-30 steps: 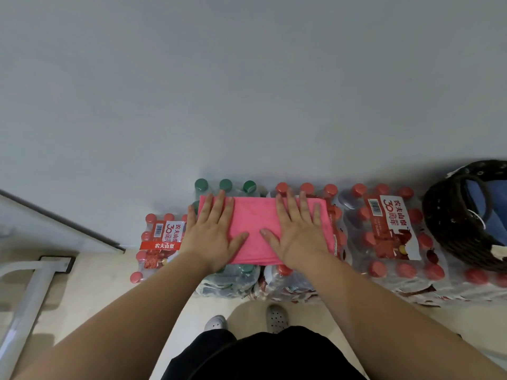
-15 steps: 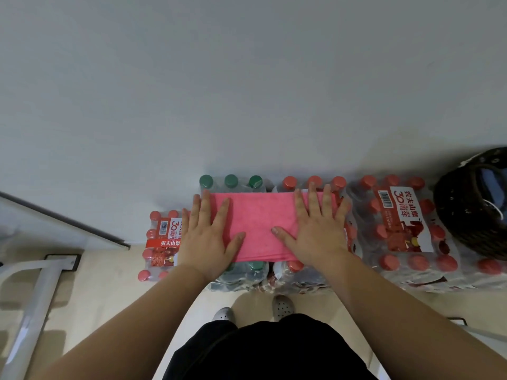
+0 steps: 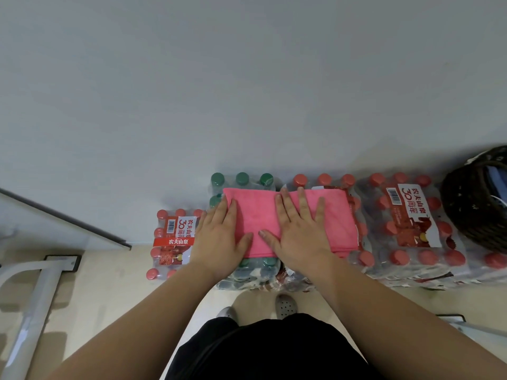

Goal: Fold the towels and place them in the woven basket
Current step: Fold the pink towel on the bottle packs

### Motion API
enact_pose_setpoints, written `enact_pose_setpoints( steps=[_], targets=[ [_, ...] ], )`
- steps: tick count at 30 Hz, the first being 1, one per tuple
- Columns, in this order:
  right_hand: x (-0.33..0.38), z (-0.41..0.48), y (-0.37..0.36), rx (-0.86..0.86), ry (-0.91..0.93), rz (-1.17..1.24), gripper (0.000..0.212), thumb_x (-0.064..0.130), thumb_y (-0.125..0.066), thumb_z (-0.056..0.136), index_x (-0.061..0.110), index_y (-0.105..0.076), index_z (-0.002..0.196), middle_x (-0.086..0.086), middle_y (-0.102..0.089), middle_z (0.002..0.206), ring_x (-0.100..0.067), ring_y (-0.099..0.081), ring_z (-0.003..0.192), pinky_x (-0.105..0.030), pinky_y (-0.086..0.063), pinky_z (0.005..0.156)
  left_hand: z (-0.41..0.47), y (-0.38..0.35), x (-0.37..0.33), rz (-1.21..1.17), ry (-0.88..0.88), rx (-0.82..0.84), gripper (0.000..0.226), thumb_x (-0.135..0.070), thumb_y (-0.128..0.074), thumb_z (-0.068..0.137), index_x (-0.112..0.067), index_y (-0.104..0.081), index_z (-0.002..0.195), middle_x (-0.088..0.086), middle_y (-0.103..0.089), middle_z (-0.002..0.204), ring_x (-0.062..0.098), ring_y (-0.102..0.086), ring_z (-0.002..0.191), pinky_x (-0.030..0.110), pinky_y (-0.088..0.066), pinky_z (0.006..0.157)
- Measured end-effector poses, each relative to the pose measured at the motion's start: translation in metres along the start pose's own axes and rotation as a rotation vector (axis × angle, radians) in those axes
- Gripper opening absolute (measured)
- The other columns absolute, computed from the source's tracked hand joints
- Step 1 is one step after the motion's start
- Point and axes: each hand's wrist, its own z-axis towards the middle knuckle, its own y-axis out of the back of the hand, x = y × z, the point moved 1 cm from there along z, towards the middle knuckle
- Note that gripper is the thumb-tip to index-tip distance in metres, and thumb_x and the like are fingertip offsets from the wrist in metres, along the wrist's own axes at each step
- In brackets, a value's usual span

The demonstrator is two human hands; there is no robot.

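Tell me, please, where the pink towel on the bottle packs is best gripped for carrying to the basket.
Probably the right short end, from the right: the pink towel lies flat and folded on the bottle packs, the left hand and right hand press its left and middle, and that end is bare and nearest the basket.

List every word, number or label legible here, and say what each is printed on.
"农夫山泉": white on the red band of the label on the left bottle pack.
"30周年": same label, above the band, turned sideways.
"农夫山泉": white label on the right bottle pack, turned sideways.
"30周年": same right label, beside the brand name.
Barcode digits and fine print on both labels: too small to read.
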Motion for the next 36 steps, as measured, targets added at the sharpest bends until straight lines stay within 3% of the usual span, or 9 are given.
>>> enact_pose_setpoints(
  steps=[4,7,11,16,21,23,28,31,36],
  targets=[
    [0.001,0.000,0.000,0.009,-0.014,-0.004,0.099,0.079,0.019,0.082,0.015,0.011,0.157,-0.004,0.014,0.165,-0.034,0.032,0.145,-0.069,0.013,0.112,-0.006,0.016,-0.012,-0.289,-0.004,-0.021,0.080,-0.048,-0.049,0.097,-0.016,-0.010,0.159,0.003,-0.009,0.166,0.023,-0.024,0.148,0.037,-0.029,0.116],
    [-0.001,-0.002,0.000,-0.027,0.000,0.093,0.104,0.078,0.025,0.076,0.016,0.008,0.158,-0.002,0.011,0.166,-0.029,0.028,0.148,-0.063,0.013,0.116,-0.008,0.028,-0.023,-0.458,-0.003,-0.025,0.077,-0.027,-0.055,0.098,-0.021,-0.009,0.159,-0.005,-0.005,0.166,0.013,-0.015,0.150,0.026,-0.022,0.119],
    [-0.021,-0.008,0.001,-0.150,-0.019,0.433,0.101,0.079,0.018,0.079,0.019,0.006,0.159,0.005,0.011,0.166,-0.016,0.023,0.150,-0.049,0.009,0.123,-0.003,0.045,-0.049,-0.519,-0.074,-0.049,0.080,-0.005,-0.055,0.092,-0.023,-0.014,0.158,-0.010,-0.012,0.163,-0.009,-0.017,0.138,-0.009,-0.018,0.094],
    [-0.069,-0.028,-0.008,-0.225,-0.035,0.649,0.093,0.077,0.004,0.087,0.020,-0.003,0.159,0.006,0.003,0.166,-0.008,0.012,0.151,-0.037,0.001,0.125,0.014,0.049,-0.104,-0.494,-0.222,-0.047,0.084,0.000,-0.053,0.086,-0.016,-0.013,0.159,-0.001,-0.014,0.165,0.010,-0.019,0.147,0.021,-0.027,0.116],
    [-0.109,-0.051,-0.021,-0.172,-0.064,1.241,0.077,0.079,-0.021,0.089,0.043,-0.010,0.156,0.018,-0.011,0.165,0.002,-0.008,0.150,-0.039,-0.013,0.125,0.039,0.015,-0.157,-0.363,-0.283,0.038,0.080,-0.002,-0.047,0.087,-0.011,-0.012,0.158,0.003,-0.010,0.166,0.013,-0.013,0.150,0.002,-0.009,0.110],
    [-0.121,-0.054,-0.024,-0.153,-0.063,1.403,0.071,0.082,-0.026,0.088,0.052,-0.012,0.151,0.020,-0.014,0.164,0.000,-0.012,0.150,-0.045,-0.015,0.125,0.050,-0.002,-0.175,-0.334,-0.300,0.089,0.077,-0.001,-0.046,0.086,-0.004,-0.015,0.157,0.007,-0.008,0.166,0.013,-0.008,0.152,0.006,-0.006,0.114],
    [-0.138,-0.061,-0.016,-0.118,0.027,1.377,0.067,0.062,-0.027,0.100,0.032,-0.013,0.158,0.029,-0.014,0.159,0.009,-0.009,0.147,-0.028,-0.013,0.124,0.060,-0.034,-0.198,-0.259,-0.337,0.175,0.068,-0.018,-0.047,0.095,-0.008,-0.019,0.157,0.009,-0.010,0.166,0.014,-0.013,0.151,0.020,-0.021,0.118],
    [-0.145,-0.062,-0.016,-0.090,0.041,1.380,0.062,0.057,-0.029,0.100,0.033,-0.021,0.157,0.025,-0.021,0.159,0.011,-0.015,0.145,-0.016,-0.016,0.119,0.056,-0.038,-0.199,-0.274,-0.336,0.208,0.051,-0.027,-0.044,0.098,-0.016,-0.041,0.148,0.011,-0.017,0.164,0.019,-0.024,0.149,0.033,-0.035,0.113],
    [-0.149,-0.059,-0.015,-0.049,0.045,1.265,0.062,0.055,-0.036,0.099,0.023,-0.036,0.153,0.015,-0.025,0.159,0.004,-0.020,0.145,-0.026,-0.019,0.122,0.046,-0.027,-0.183,-0.307,-0.307,-0.037,0.040,-0.017,-0.047,0.087,-0.011,-0.066,0.122,0.010,-0.058,0.138,0.027,-0.058,0.121,0.036,-0.046,0.103]
  ],
)
